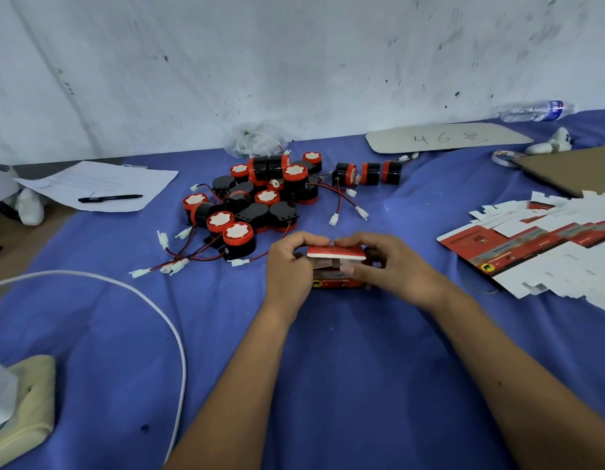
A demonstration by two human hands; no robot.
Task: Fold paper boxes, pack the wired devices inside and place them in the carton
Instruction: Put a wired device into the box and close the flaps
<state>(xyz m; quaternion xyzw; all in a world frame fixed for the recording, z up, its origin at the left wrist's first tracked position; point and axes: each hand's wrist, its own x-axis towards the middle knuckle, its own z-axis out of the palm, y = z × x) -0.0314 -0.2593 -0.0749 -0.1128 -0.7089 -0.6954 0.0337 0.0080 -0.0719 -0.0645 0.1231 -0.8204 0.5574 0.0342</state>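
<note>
Both your hands are curled round one small red paper box (336,268), held just above the blue cloth (328,368): your left hand (287,266) grips its left end with the fingers bent over the top flap, and your right hand (392,266) grips the right end, fingertips on the same flap, thumb across the open front. That flap is tilted down, not yet tucked in.

Far left of your grip lie a white sheet of paper (101,184) with a black pen (109,198) on it, and nearer you a white cable (152,300) curving across the cloth. Just beyond your left hand sits the heap of wired devices (257,195), black and red with white plugs. Well right of your grip, a fanned stack of flat box blanks (538,245) rests on the cloth, with a brown carton (572,167) edge behind it.
</note>
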